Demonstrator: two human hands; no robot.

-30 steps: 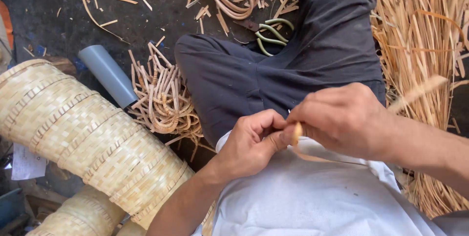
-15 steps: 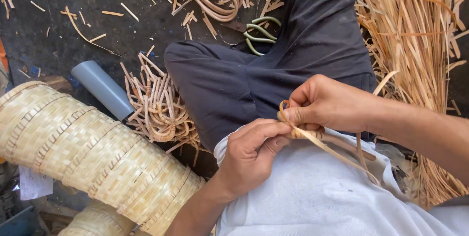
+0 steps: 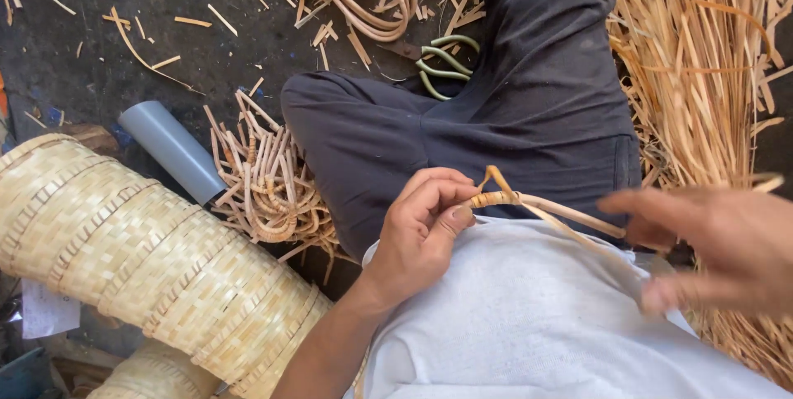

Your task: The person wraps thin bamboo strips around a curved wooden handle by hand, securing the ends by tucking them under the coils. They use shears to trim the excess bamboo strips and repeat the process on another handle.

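Cane loop (image 3: 496, 192) sits pinched in the left hand (image 3: 421, 230); the right hand (image 3: 719, 250), blurred, fingers spread, holds nothing, so the wrap may loosen.

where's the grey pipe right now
In the head view the grey pipe lies on the dark floor at left, between the stacked woven baskets and the pile of cane offcuts, beside the person's bent knee.

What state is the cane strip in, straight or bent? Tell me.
Bent. The cane strip forms a small wrapped loop pinched by the left hand, its tails running toward the right hand.
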